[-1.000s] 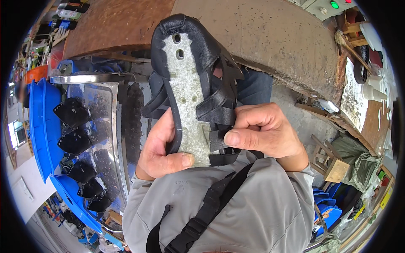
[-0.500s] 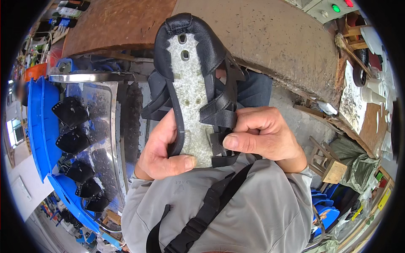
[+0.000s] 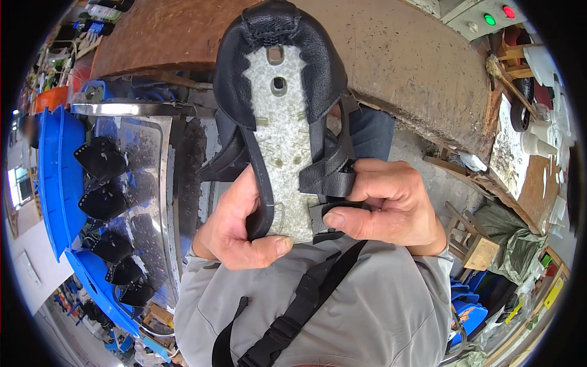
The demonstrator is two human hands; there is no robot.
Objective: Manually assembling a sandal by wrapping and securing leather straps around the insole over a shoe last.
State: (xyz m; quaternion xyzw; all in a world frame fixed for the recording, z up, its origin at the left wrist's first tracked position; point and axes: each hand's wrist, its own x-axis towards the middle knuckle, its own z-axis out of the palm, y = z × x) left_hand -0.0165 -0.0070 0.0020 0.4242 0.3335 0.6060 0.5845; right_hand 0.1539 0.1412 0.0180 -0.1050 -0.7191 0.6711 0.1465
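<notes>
Between my hands, a black leather sandal upper [image 3: 327,174] wraps a pale grey speckled insole board [image 3: 283,137], its underside turned up toward me. The heel end, with two metal-rimmed slots, points away. My left hand [image 3: 239,226] is closed round the near left edge, thumb lying on the board's near end. On the right, my right hand [image 3: 391,208] pinches a black strap [image 3: 336,208] between thumb and bent forefinger, beside the board's edge. Crossed straps hang at both sides. The fingers underneath are hidden.
At left a metal-framed bench [image 3: 143,202] stands by blue plastic bins [image 3: 61,177]; several black leather pieces [image 3: 101,160] rest there. A brown worktable [image 3: 403,67] spans the far side. To the right are a wooden stool [image 3: 480,251] and a control box with coloured buttons [image 3: 477,18].
The heel end has risen nearer to me, so the sandal looks larger and reaches farther up. My right thumb stays on the strap, which now lies a little differently along the board's edge.
</notes>
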